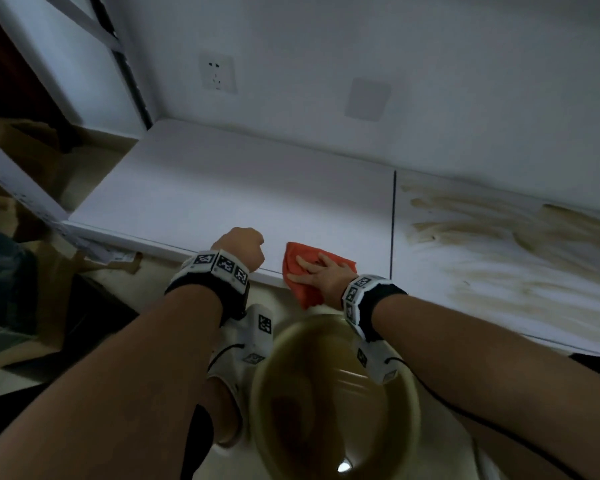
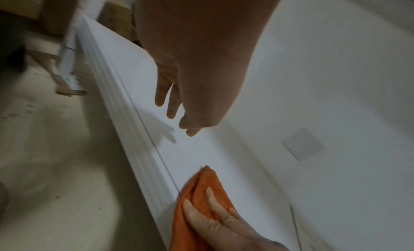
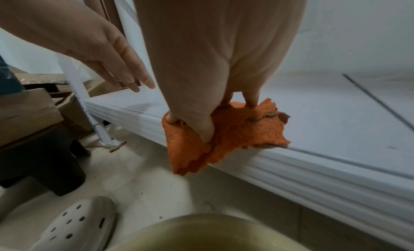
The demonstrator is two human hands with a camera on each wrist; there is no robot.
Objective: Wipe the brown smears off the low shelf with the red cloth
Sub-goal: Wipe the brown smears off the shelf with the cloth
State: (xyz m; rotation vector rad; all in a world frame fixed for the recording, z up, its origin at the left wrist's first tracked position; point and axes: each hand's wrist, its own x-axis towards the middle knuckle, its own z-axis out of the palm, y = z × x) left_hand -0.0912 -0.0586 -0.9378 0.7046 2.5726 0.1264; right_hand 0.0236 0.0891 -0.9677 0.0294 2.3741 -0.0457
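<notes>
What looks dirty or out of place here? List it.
Brown smears streak the shelf's right panel. The red cloth, under the right hand, overhangs the front edge with brown marks on it.

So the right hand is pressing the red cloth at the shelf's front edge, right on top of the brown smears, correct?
Not quite. The right hand does press the red cloth at the shelf's front edge, but on clean white surface. The head view shows the brown smears further right, past the dark seam.
</notes>
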